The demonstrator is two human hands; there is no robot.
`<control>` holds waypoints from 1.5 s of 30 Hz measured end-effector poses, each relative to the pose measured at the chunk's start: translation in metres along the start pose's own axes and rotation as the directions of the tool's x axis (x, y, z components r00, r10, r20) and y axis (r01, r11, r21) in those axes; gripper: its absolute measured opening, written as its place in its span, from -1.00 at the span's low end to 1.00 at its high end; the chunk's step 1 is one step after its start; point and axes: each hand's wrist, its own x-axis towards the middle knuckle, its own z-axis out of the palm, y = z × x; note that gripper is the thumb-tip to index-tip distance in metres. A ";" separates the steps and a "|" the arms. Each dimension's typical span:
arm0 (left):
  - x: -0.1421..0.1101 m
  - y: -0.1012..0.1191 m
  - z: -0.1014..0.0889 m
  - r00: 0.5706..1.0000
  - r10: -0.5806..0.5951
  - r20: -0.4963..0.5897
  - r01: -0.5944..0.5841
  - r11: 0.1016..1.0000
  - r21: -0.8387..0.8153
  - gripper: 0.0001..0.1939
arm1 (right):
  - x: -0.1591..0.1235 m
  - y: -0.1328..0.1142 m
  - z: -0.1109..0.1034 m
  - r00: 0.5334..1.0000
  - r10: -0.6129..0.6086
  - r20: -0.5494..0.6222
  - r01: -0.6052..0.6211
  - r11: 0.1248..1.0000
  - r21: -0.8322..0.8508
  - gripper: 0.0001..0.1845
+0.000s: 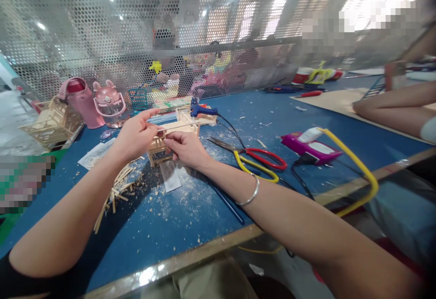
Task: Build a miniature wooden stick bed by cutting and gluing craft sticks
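My left hand is closed, thumb and fingers pinched at the end of a thin wooden stick that runs to the right over a small wooden stick model. My right hand is closed too, its fingertips pinched against the upper right side of that model. Whether a smaller piece sits in the right fingers is hidden. Behind the hands lies a blue glue gun with a black cord. Cut sticks and wood crumbs are scattered left of the model, and a white paper piece lies in front of it.
Scissors with red and yellow handles lie right of my hand, near a purple power strip with a yellow cable. A pink bottle, a pink-lidded cup and another stick model stand left. Another person's arm rests at right.
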 end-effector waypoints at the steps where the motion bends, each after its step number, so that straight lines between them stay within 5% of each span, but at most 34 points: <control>1: 0.000 0.001 0.000 1.000 0.007 -0.004 -0.007 1.000 0.016 -0.48 | 0.000 0.001 -0.001 1.000 -0.011 0.009 0.011 1.000 -0.014 -0.84; 8: -0.026 0.022 -0.009 0.928 0.185 -0.324 -0.095 0.957 0.274 -0.67 | -0.006 -0.006 -0.025 0.977 -0.202 0.063 0.211 0.918 -0.336 -0.84; 11: -0.052 0.020 -0.004 0.958 0.189 -0.218 -0.090 0.914 0.395 -0.70 | -0.011 -0.018 -0.036 0.913 -0.267 0.307 0.381 0.826 -0.416 -0.82; 15: -0.077 0.010 0.007 0.985 0.165 0.048 -0.168 0.872 0.459 -0.70 | -0.021 -0.031 -0.033 0.803 -0.161 0.574 0.446 0.802 -0.398 -0.79; 21: -0.088 0.010 0.011 0.977 0.062 0.203 -0.136 0.916 0.378 -0.69 | -0.027 -0.031 -0.020 0.812 -0.150 0.564 0.403 0.842 -0.358 -0.71; 28: -0.089 -0.001 0.011 0.983 -0.011 0.184 -0.046 0.953 0.301 -0.72 | -0.026 -0.031 -0.015 0.830 -0.033 0.557 0.249 0.916 -0.316 -0.61; 31: -0.088 -0.008 0.013 0.984 -0.020 0.175 -0.040 0.943 0.331 -0.76 | -0.023 -0.034 -0.022 0.835 0.048 0.548 0.290 0.808 -0.513 -0.63; 37: -0.087 -0.016 0.026 0.967 -0.039 0.253 -0.083 0.886 0.456 -0.40 | -0.023 -0.027 -0.014 0.808 0.119 0.578 0.497 0.390 -0.775 -0.70; 45: -0.080 -0.014 0.028 0.930 -0.188 0.316 -0.004 0.854 0.520 -0.38 | -0.026 -0.025 -0.002 0.781 0.215 0.587 0.530 0.270 -0.804 -0.68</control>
